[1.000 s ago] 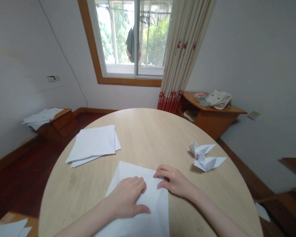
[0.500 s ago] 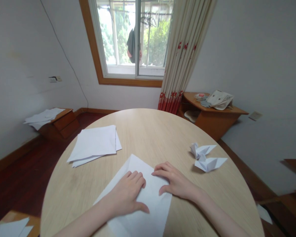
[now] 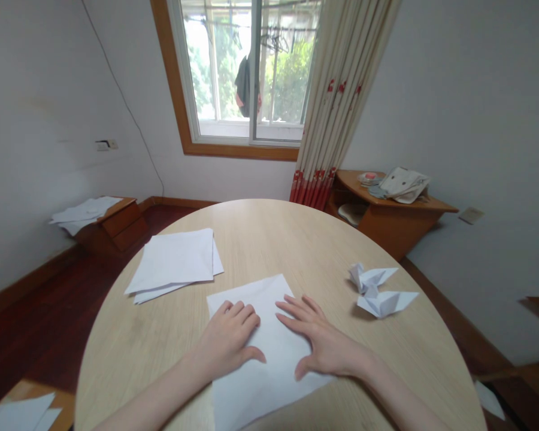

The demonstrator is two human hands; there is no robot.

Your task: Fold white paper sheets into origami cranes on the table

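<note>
A white sheet of paper (image 3: 269, 383) lies flat on the round wooden table, close in front of me. On its left part rests my left hand (image 3: 233, 335), palm down, the fingers loosely bent and the thumb stretched out to the right. My right hand (image 3: 312, 335) lies on the right part of the sheet with its fingers spread. Neither hand grips anything; both touch the paper. Parts of the sheet's left and right edges are hidden under the hands.
Back left on the table (image 3: 269, 230) lies a stack of white paper (image 3: 175, 257). At the right stand two folded paper birds (image 3: 386, 302). Beyond the table are a window (image 3: 251, 78), a curtain (image 3: 336, 102) and a corner cabinet (image 3: 399, 221) with a bag on it.
The sheet has turned on the table, so a straight edge now lies at its far side where a corner pointed before. My right hand's fingers have spread wider. The view has shifted slightly.
</note>
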